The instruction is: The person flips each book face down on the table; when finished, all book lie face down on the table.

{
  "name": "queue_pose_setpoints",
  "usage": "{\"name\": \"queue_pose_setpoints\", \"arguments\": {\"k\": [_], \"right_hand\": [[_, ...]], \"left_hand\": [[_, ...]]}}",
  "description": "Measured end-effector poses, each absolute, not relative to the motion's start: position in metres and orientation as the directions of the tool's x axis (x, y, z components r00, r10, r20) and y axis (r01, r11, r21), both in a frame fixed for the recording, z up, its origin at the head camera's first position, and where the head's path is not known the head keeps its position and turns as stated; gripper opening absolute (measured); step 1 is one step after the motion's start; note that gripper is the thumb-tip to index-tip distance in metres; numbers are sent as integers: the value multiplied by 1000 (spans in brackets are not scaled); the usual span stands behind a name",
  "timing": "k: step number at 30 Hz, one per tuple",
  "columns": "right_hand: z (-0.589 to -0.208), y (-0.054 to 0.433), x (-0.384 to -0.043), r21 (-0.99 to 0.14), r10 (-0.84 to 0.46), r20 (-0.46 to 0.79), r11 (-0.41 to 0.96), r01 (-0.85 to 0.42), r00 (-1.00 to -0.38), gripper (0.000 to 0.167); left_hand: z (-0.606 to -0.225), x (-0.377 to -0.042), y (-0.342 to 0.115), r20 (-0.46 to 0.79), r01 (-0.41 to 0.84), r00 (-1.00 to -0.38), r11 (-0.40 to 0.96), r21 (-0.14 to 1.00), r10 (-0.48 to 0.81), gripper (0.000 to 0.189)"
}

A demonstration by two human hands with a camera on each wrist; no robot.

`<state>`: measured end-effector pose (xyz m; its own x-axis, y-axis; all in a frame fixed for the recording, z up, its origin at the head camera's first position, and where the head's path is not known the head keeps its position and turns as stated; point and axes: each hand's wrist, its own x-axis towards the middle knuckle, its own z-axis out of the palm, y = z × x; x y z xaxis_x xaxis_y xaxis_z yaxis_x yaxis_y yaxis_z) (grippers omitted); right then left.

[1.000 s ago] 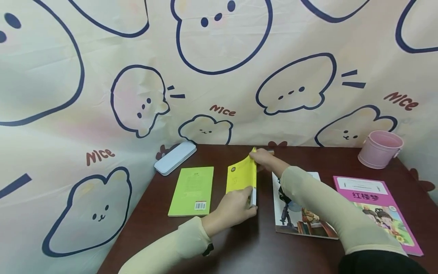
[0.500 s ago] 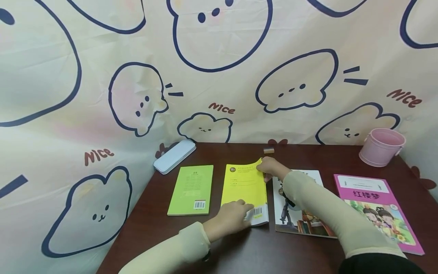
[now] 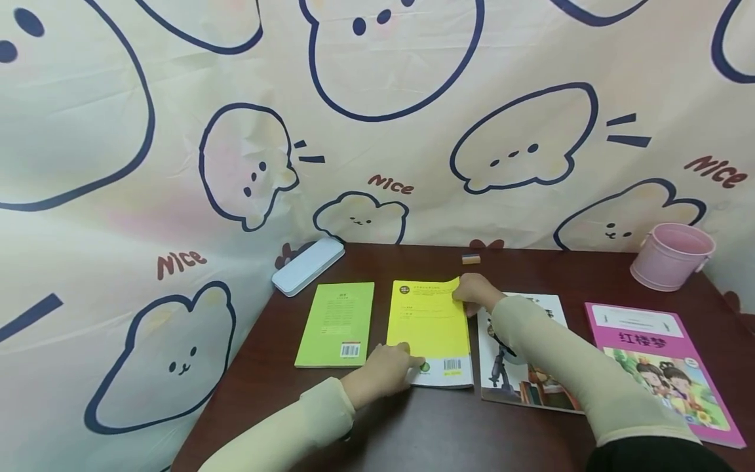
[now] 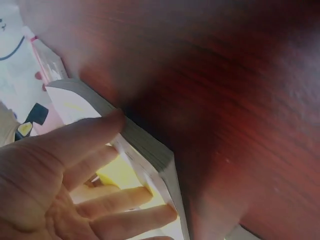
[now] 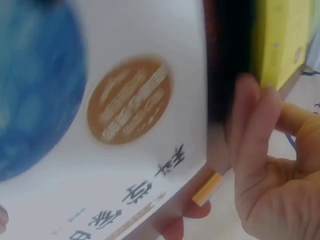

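Observation:
A yellow book (image 3: 430, 321) with a white band and barcode at its near end lies back cover up in the middle of the table. My right hand (image 3: 479, 292) pinches its far right corner, which curls up slightly; the right wrist view shows my fingers (image 5: 257, 130) against the yellow edge. At the near left corner, my left hand (image 3: 383, 372) touches the book with fairly straight fingers. In the left wrist view, the thumb (image 4: 107, 125) rests along the page edge and the other fingers lie over the cover.
To the left lies a green book (image 3: 336, 324), with a pale blue case (image 3: 308, 267) behind. On the right are a white illustrated book (image 3: 501, 360), partly under my right sleeve, and a pink book (image 3: 639, 339). A pink bucket (image 3: 672, 259) and small eraser-like block (image 3: 470, 259) stand farther back.
The yellow book, tilted up on its edge a second ago, has come down flat with its back cover showing. My right hand moved rightward with its corner; my left hand's grip loosened.

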<state>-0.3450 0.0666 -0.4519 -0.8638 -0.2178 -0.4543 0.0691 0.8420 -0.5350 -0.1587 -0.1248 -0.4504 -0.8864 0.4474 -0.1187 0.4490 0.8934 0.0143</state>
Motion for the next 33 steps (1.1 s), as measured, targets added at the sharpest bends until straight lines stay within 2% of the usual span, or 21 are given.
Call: {"name": "queue_pose_setpoints", "arguments": {"k": [2,11,18,23,25,33], "right_hand": [[-453,67,-346,-500,-209,-434,865,41,-876,11],[-458,66,-344,-495,-208,-372,869,4,-905,21],[-460,64,-345,-456,-181,-357,890,2,-916,25],[-459,67,-338,-467,-191,-306,884,-28,-933,60],[-459,68,-335,-477,-190,-281,878,-35,-941,68],[-466,70,-328,-461,-295,-226,872,-166,-928,44]], "left_hand": [[-449,-161,-126,-116,460,-882,888,-4,456,34],[-452,-168,-135,-101,504,-862,861,-73,496,34],[-454,-170,-138,-97,531,-846,845,-66,524,37],[-454,-168,-134,-88,532,-846,842,-88,526,37],[-454,-169,-133,-82,532,-847,841,-101,526,37],[-453,-168,-135,-101,535,-844,840,-92,526,39]]}}
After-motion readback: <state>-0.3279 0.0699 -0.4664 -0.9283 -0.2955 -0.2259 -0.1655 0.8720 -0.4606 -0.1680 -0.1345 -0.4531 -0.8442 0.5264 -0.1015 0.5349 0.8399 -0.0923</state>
